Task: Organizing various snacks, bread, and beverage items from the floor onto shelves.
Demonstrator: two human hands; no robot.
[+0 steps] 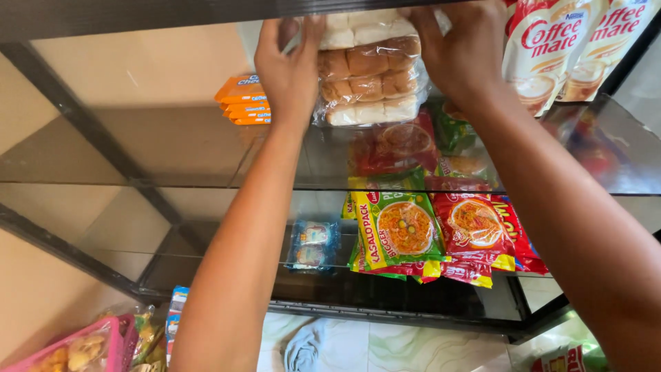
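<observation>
Up high, both hands clasped on a clear bag of bread rolls (368, 69) over the top glass shelf (172, 148).

Left hand (289, 69) pressed against the bag's left side, right hand (461, 52) wrapped round its right. Just left, stacked orange biscuit packs (244, 100); right, hanging creamer sachets (551, 48). Below, instant noodle packets (430, 231) on the lower shelf; farther down, a pink basket (124, 337) of snacks.

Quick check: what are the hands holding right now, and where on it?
Both hold the clear bag of bread rolls on the glass shelf: left hand on its left side, right hand on its right side.
</observation>
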